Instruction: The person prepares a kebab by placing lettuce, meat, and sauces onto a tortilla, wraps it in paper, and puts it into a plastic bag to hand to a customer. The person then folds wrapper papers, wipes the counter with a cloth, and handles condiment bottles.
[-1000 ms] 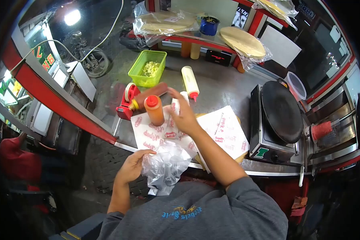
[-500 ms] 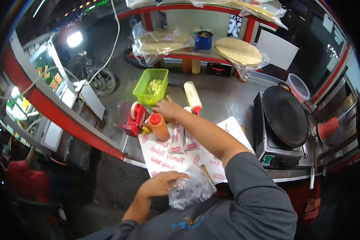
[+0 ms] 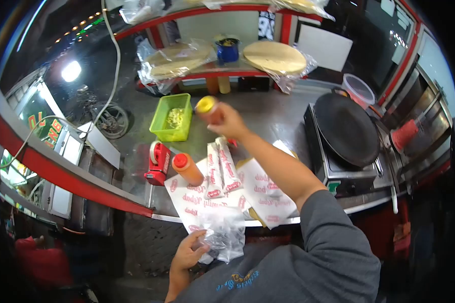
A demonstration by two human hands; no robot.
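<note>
My right hand [image 3: 226,122] is closed around a squeeze bottle of red sauce [image 3: 215,116] with a yellow cap, raised above the counter right of the green basket [image 3: 156,117]. Chopped vegetables lie in that basket. Near the counter's front edge, my left hand [image 3: 189,251] grips a clear plastic bag [image 3: 222,237] at its side. Two paper-wrapped rolls [image 3: 215,174] lie side by side on printed wrapping paper [image 3: 187,202]. An orange sauce bottle [image 3: 188,170] with a red cap stands left of them, beside a red tape dispenser [image 3: 158,162].
A black flat pan [image 3: 346,129] sits on a stove [image 3: 333,171] at the right. Behind is a shelf with bagged flatbreads [image 3: 179,58], uncovered flatbreads [image 3: 274,56] and a blue pot [image 3: 227,50]. A clear tub [image 3: 358,91] stands behind the pan.
My right hand has lifted the yellow-capped bottle from beside the wrapped rolls and moved it up and right. My left hand stays at the plastic bag. The view has shifted somewhat.
</note>
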